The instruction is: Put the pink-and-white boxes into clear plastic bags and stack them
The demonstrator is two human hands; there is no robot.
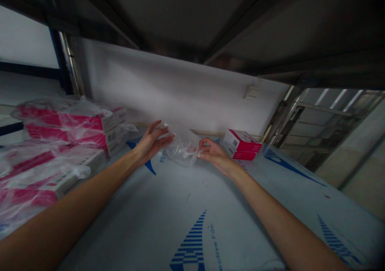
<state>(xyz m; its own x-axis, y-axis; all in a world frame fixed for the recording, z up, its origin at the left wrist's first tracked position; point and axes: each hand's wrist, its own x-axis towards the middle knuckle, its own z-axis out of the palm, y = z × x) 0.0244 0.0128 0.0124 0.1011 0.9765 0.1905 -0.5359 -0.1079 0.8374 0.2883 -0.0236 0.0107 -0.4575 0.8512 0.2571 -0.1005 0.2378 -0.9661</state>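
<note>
Your left hand (152, 142), fingers spread, sits right of at least four shrink-wrapped cartons (66, 123), red and white, and touches one crinkled clear plastic bag (182, 148); your right hand (214, 154) pinches it above the film-covered surface (144, 219), beside two stacked cardboard boxes (241, 144)

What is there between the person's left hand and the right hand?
A crumpled clear plastic bag is between the left hand and the right hand. The head view shows it touching both hands.

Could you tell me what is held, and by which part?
A clear plastic bag, pinched at its right end by the right hand; the left hand's fingertips touch its left end.
</note>
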